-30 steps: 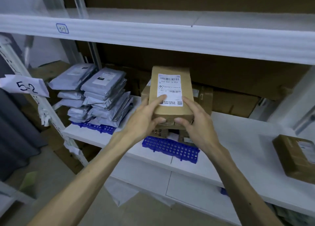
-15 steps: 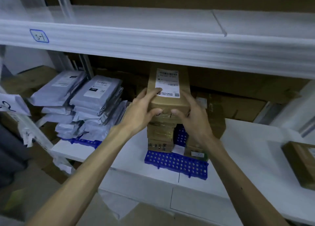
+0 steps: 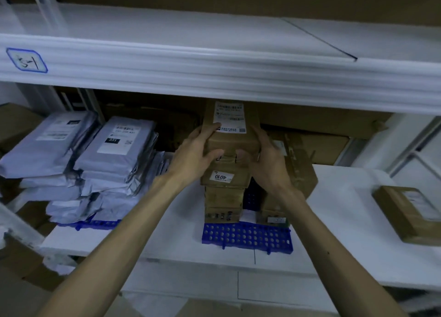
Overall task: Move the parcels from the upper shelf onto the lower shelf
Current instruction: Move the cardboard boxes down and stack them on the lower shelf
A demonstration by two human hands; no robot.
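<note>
Head view, looking down past two bare arms into a rack. Left hand [image 3: 194, 155] curled round the left side of the top box [image 3: 232, 138]: thumb on the near face, one finger up on top, touching the white label [image 3: 230, 119]. Right hand [image 3: 268, 165] curled round the right side of the same box, thumb on the near face too, other fingers wrapped along the right side. Both thumbs close together, not touching. Box brown, gripped between both hands, at the top of a stack [image 3: 224, 195] of brown boxes on the lower shelf [image 3: 338, 223]. Touching the box below, the one with the 4010 sticker [image 3: 220, 176], or just above it; hard to tell which. Far end of the box tucked just under the front edge of the upper shelf [image 3: 214, 66]. Stack standing on a blue mat [image 3: 247, 236] full of holes. More brown boxes just right of the stack, partly hidden by the right arm. To the left, two piles of grey bags [image 3: 112, 149], well apart from the hands. Far right on the lower shelf, one flat brown parcel [image 3: 411, 214] lying alone. Small blue-edged tag [image 3: 26, 60] stuck on the upper shelf edge at far left, writing too blurred to read. Brown cardboard [image 3: 310, 1] behind both shelves.
</note>
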